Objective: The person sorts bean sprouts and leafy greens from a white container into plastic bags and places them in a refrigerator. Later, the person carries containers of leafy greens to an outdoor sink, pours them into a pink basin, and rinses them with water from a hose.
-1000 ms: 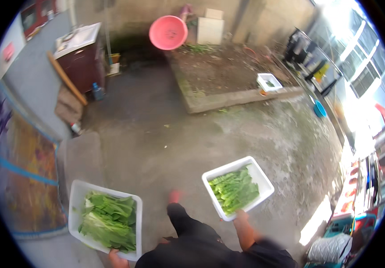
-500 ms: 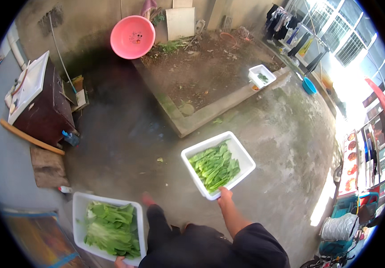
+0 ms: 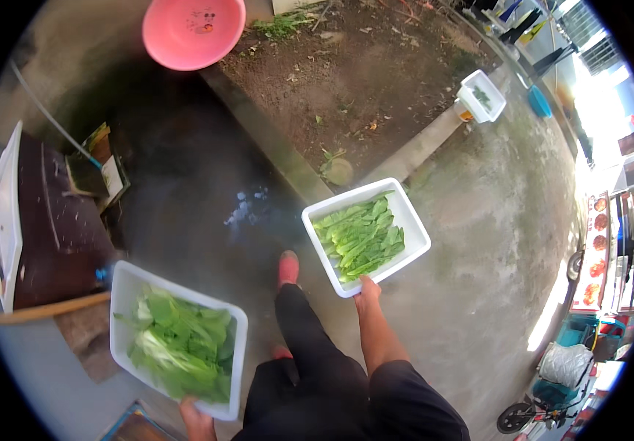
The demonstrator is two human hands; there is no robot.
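Observation:
My left hand (image 3: 196, 421) grips the near edge of a white rectangular tray (image 3: 121, 294) full of leafy green vegetables (image 3: 181, 344), low at the left. My right hand (image 3: 367, 290) holds the near rim of a second white tray (image 3: 409, 215) carrying flat green leaves (image 3: 361, 237), out in front at the centre right. Between the trays my dark trouser leg and a red shoe (image 3: 287, 268) step over wet concrete.
A raised soil bed with a concrete kerb (image 3: 265, 140) lies ahead. A pink basin (image 3: 193, 31) sits at its far left corner, a small white tray (image 3: 481, 95) at its right corner. A dark cabinet (image 3: 45, 220) stands left. Shelves and a blue tub (image 3: 539, 101) line the right.
I have walked forward; the soil bed, pink basin and cabinet are nearer. Both trays stay in my hands, and the red shoe has stepped ahead.

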